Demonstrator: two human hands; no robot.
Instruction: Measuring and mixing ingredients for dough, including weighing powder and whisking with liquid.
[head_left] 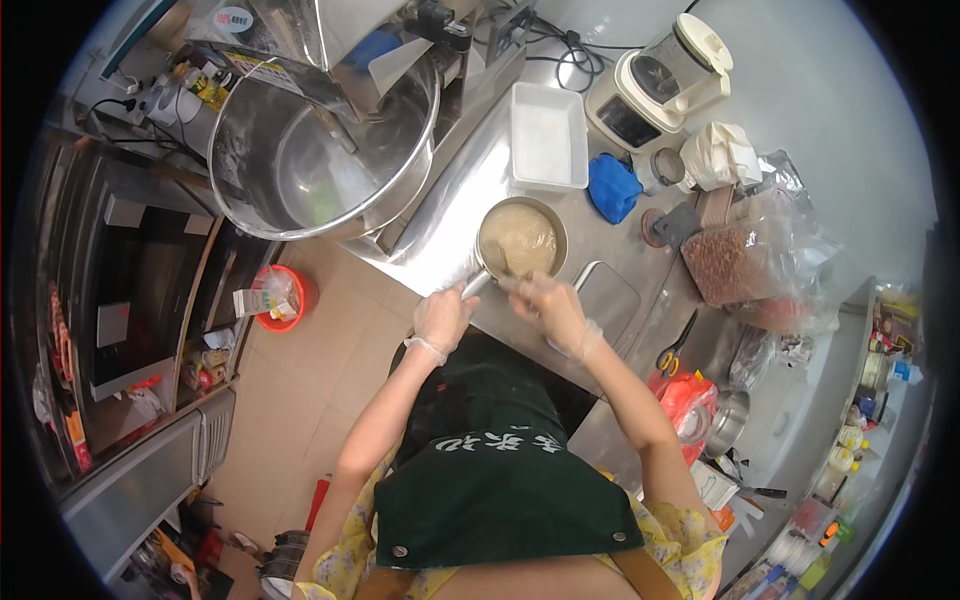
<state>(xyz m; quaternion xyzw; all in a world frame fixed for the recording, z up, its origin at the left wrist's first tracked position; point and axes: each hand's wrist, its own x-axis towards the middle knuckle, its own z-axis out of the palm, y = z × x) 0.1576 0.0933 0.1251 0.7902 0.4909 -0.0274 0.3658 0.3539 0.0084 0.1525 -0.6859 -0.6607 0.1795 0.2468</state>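
Note:
A small metal saucepan [562,228] stands on the steel counter, holding a pale beige, thick liquid [520,236]. My left hand [443,320] is closed around the saucepan's handle [477,284]. At the pan's near rim, my right hand [550,308] grips a utensil [505,270] that dips into the liquid; its head is hidden there, so I cannot tell its exact kind. Both hands wear thin clear gloves. A flat device with a dark-edged plate [608,305] lies just right of the pan, near my right hand.
A white rectangular tub [548,130] and a blue cloth [613,188] lie beyond the pan. At the back stands a blender [650,90]. A large mixer bowl [330,180] rises at left. Scissors [677,345] and a bag of brown granules [740,262] lie right.

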